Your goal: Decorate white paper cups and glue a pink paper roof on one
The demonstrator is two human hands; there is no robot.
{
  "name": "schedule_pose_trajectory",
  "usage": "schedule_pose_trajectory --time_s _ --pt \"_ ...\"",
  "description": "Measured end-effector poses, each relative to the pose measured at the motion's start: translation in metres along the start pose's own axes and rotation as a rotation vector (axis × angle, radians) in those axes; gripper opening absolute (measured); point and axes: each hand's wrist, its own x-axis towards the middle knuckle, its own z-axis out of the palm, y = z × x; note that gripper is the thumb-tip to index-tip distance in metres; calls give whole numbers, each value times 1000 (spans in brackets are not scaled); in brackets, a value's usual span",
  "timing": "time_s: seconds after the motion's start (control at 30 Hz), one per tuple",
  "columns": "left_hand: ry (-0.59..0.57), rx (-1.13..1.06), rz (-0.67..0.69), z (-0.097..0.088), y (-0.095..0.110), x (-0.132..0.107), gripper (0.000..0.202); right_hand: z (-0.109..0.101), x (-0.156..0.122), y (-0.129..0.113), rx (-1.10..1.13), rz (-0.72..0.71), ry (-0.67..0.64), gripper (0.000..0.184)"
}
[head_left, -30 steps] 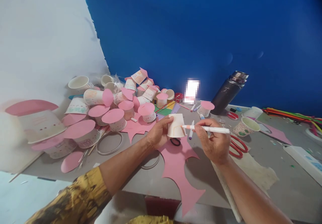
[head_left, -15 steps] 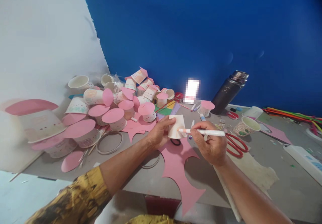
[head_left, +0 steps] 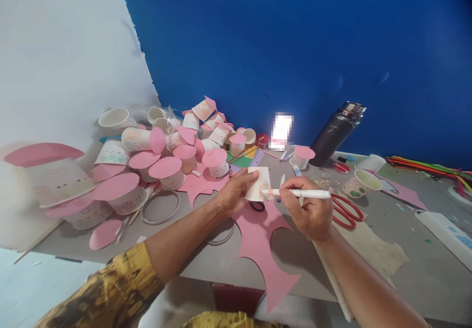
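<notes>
Farthest to the left of my left grip, heaped paper cups point(head_left: 173, 181), many with pink discs, spread over the counter point(head_left: 424, 288). Nearer, between that heap and my forearm, lies a grey ring point(head_left: 157, 222). My left grip point(head_left: 236, 190) is closed around the side of a pale paper cup point(head_left: 257, 184), thumb on its near wall, holding it wide end down above the counter. Below the cup spreads a pink paper cutout point(head_left: 254, 247) with scalloped edges. From the right, my right grip point(head_left: 309, 210) pinches a white marker point(head_left: 308, 193) between thumb and fingers; the marker's tip meets the cup's wall low down, beside a faint orange mark. Beyond my right grip leans a dark bottle point(head_left: 334, 136). Just to its right are red-handled scissors point(head_left: 342, 210), then a patterned cup point(head_left: 358, 186), and, well apart, a white power strip point(head_left: 448, 237).
</notes>
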Motion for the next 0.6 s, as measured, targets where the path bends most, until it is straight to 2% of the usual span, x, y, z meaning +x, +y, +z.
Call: schedule_pose_trajectory --time_s 0.27,0.6 --pt "-15 21 13 1 0 -1 31 1 0 1 14 -4 -72 15" --pt "25 49 5 0 1 1 26 2 0 -2 28 19 -72 15"
